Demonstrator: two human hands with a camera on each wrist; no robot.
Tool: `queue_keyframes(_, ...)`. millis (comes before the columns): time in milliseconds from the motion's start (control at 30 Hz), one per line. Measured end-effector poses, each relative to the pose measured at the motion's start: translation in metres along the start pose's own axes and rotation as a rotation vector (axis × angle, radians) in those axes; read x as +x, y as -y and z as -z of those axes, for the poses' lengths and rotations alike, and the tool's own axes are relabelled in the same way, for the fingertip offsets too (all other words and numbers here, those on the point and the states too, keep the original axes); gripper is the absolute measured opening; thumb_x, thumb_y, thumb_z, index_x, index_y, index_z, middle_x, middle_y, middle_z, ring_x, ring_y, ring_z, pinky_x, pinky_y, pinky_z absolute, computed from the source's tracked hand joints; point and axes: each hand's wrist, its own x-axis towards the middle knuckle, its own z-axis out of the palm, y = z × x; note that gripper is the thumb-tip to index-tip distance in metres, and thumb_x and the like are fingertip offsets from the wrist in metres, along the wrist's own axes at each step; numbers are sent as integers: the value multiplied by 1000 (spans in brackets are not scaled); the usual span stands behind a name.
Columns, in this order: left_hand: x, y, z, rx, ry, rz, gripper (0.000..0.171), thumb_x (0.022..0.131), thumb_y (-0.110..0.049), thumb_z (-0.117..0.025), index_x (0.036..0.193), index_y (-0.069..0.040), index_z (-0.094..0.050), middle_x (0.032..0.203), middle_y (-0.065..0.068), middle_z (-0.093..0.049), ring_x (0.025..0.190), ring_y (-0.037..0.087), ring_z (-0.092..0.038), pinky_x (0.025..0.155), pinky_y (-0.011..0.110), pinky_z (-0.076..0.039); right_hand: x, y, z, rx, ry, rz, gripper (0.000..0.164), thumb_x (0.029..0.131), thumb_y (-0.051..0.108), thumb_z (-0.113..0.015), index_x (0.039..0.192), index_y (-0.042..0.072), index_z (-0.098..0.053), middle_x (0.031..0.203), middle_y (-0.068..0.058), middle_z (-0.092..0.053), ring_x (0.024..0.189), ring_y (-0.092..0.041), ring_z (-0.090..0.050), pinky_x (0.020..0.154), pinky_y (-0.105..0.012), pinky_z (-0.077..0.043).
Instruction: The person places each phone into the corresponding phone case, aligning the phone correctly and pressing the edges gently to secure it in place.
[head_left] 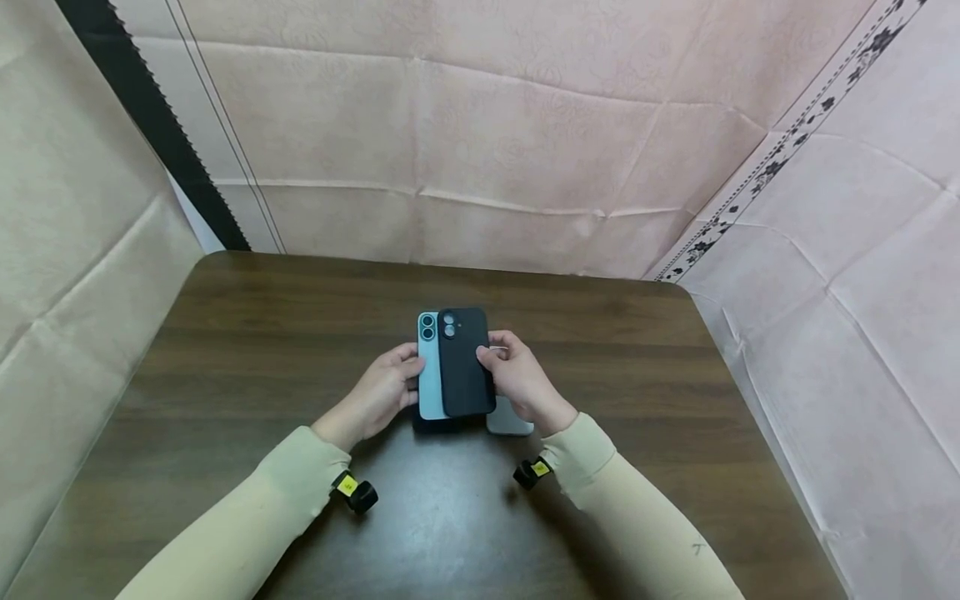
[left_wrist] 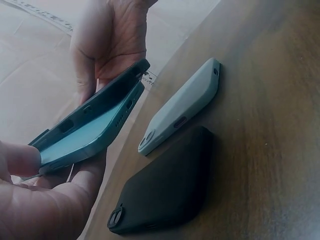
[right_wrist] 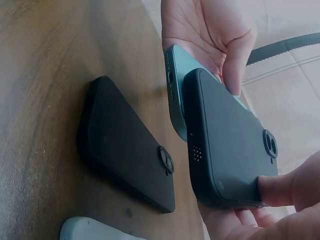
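Observation:
My left hand [head_left: 381, 392] grips a light blue phone [head_left: 431, 392] by its left edge, thumb on top and fingers below. Twin camera lenses show at the phone's top left. From the other side, my right hand [head_left: 522, 377] pinches a black phone case [head_left: 468, 371] between thumb and fingers. The case overlaps the phone's right part in the head view. In the left wrist view a wedge-shaped gap opens between the case's hollow side and the phone. Both are held above the table, the case's camera ring [right_wrist: 270, 144] facing up.
Below the hands, a second black case [left_wrist: 165, 185] with a camera cutout lies on the brown wooden table [head_left: 637, 400]. Beside it lies a pale grey case or cased phone [left_wrist: 182, 105]. Pale cloth hangings [head_left: 510, 150] stand around the table's back and sides.

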Motion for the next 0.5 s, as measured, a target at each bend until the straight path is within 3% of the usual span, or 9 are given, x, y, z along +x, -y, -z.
queue_keyframes(200, 0, 0, -2, -23, 7, 1, 39, 106, -19, -32, 144, -11, -36, 139, 9, -49, 128, 26, -46, 101, 44, -42, -1, 0, -4, 18, -1, 7, 32, 100, 25, -56, 130, 16, -49, 112, -13, -57, 95, -27, -58, 73, -37, -53)
queue_keyframes(500, -1, 0, -1, -52, 20, -7, 39, 107, -17, -32, 145, -10, -35, 140, 12, -48, 128, 28, -46, 101, 45, -42, -3, -2, -7, 117, 37, 72, 27, 101, 22, -53, 127, 15, -49, 109, -14, -61, 96, -26, -60, 77, -39, -54)
